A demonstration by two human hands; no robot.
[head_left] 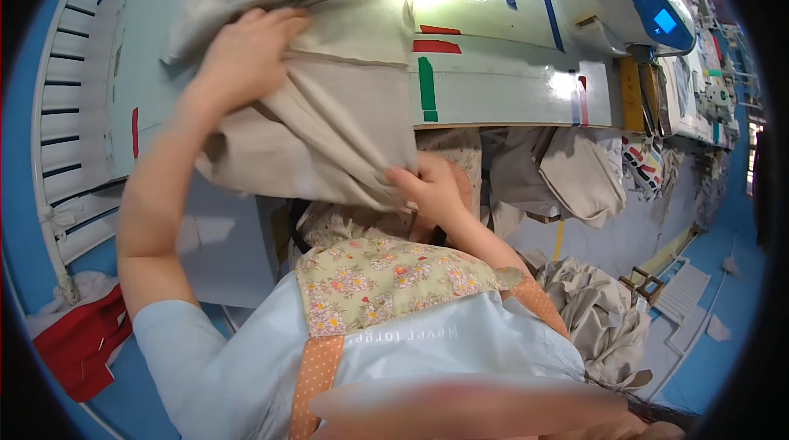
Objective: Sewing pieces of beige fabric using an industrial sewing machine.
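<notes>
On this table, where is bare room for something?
Right of the beige fabric, between the green tape and rightmost red tape; also left, between fabric and white slatted rack. Crowded: where fabric spreads under the left hand.

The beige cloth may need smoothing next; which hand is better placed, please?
Probably the left hand: it rests on the beige cloth over the table; the right hand grips the cloth's near edge.
</notes>
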